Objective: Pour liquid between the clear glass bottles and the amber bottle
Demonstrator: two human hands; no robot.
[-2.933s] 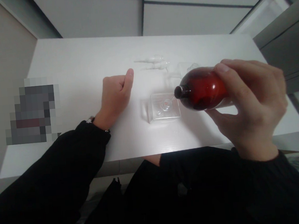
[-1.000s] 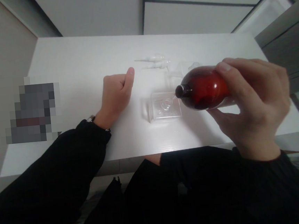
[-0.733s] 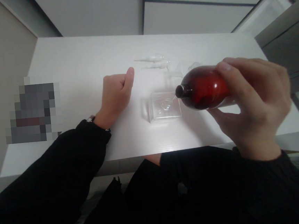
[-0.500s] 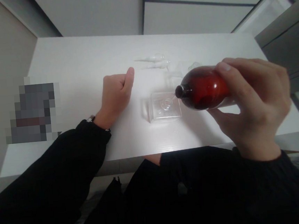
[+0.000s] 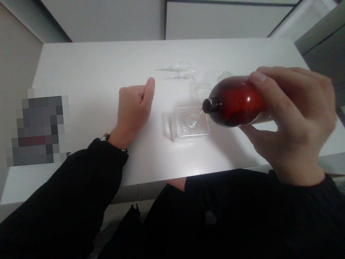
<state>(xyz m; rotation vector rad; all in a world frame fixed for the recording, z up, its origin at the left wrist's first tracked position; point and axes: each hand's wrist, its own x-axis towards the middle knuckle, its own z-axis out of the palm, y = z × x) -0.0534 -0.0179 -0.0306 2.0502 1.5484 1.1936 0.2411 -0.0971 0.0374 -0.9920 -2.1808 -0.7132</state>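
Observation:
My right hand [image 5: 297,110] grips a dark red-brown bottle [image 5: 236,101], tilted with its open neck to the left. A thin clear stream runs from the mouth into a clear rectangular container [image 5: 191,134] on the table just below and left. Rings and bubbles show in the liquid inside. Left of the container my left hand [image 5: 136,108] rests on the tabletop as a loose fist, thumb on top, with no object showing in it. Behind the container lie two clear droppers or pipettes [image 5: 176,67] with narrow tips pointing left.
A white table [image 5: 94,67] carries everything. Further clear pieces [image 5: 209,80], partly hidden by the bottle, lie behind the container. A pixelated dark object [image 5: 36,131] is at the left edge. White panels [image 5: 105,14] stand behind the table.
Almost nothing moves: both hands and the bottle hold their places. The stream still runs, and the rippled pattern in the container's liquid differs slightly.

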